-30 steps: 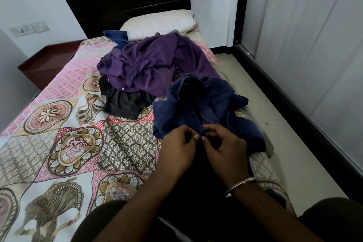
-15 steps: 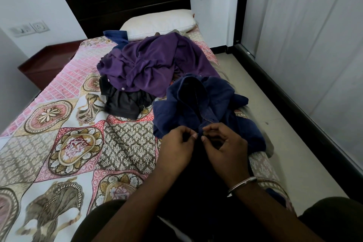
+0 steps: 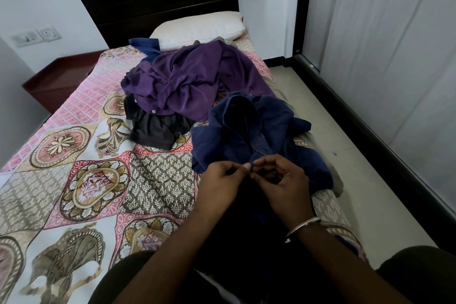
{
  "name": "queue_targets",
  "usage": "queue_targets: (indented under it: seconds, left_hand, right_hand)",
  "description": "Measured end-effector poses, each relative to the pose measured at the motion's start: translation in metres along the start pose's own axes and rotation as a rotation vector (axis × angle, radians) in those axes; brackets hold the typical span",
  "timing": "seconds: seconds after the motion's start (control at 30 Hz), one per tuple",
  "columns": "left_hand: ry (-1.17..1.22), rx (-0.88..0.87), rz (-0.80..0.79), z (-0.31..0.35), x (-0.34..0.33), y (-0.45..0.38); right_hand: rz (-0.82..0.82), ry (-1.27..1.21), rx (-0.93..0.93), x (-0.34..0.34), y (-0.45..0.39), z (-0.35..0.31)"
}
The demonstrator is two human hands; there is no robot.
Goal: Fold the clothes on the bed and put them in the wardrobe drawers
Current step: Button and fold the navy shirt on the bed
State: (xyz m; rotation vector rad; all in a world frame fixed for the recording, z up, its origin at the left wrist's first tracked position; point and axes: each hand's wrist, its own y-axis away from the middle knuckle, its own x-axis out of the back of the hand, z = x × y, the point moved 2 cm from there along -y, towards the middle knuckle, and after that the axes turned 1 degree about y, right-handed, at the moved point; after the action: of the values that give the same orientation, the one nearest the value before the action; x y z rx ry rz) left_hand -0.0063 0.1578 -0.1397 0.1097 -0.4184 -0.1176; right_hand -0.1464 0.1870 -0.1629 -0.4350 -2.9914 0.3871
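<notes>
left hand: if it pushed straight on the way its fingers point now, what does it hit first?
The left hand points right, pinching the front edge of the navy shirt. Straight on, it would meet the right hand's fingertips almost at once, since they pinch the same edge. Depth between them is unclear.

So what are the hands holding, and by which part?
Both the left hand and right hand pinch the dark blue cotton shirt at its front opening edge.

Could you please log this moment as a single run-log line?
step: buttoning navy shirt | left hand: pinches placket | right hand: pinches placket | purple garment: unfolded on bed | folded: none
</notes>
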Motion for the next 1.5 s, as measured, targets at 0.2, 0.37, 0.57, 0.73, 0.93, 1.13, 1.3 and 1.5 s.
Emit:
queue_targets:
  seconds: [0.2,0.37,0.57,0.73,0.93,1.13,1.3,1.5]
  left_hand:
    - [0.126,0.064,-0.028,0.002,0.000,0.002]
    - [0.362,0.167,-0.013,0.006,0.000,0.006]
    - [0.451,0.249,-0.031,0.009,-0.001,0.008]
    - [0.376,0.231,-0.008,0.007,0.001,0.008]
    - [0.231,0.223,0.013,0.008,0.001,0.008]
    - [0.148,0.193,-0.018,0.012,0.002,0.011]
    - [0.093,0.221,-0.034,0.017,0.004,0.014]
    - [0.250,0.514,-0.199,0.023,-0.002,0.020]
  right_hand:
    - [-0.006,-0.038,-0.003,-0.002,0.001,0.001]
    - [-0.057,-0.081,-0.026,-0.001,0.000,0.004]
    - [-0.085,-0.096,-0.077,0.000,-0.001,0.010]
    - [-0.105,-0.135,-0.088,-0.001,0.000,0.010]
    - [-0.126,-0.179,-0.116,0.000,-0.001,0.007]
    - [-0.127,-0.265,-0.136,0.002,-0.002,0.008]
    - [-0.129,-0.154,-0.085,0.001,-0.002,0.009]
    - [-0.001,-0.112,-0.068,0.006,-0.004,0.015]
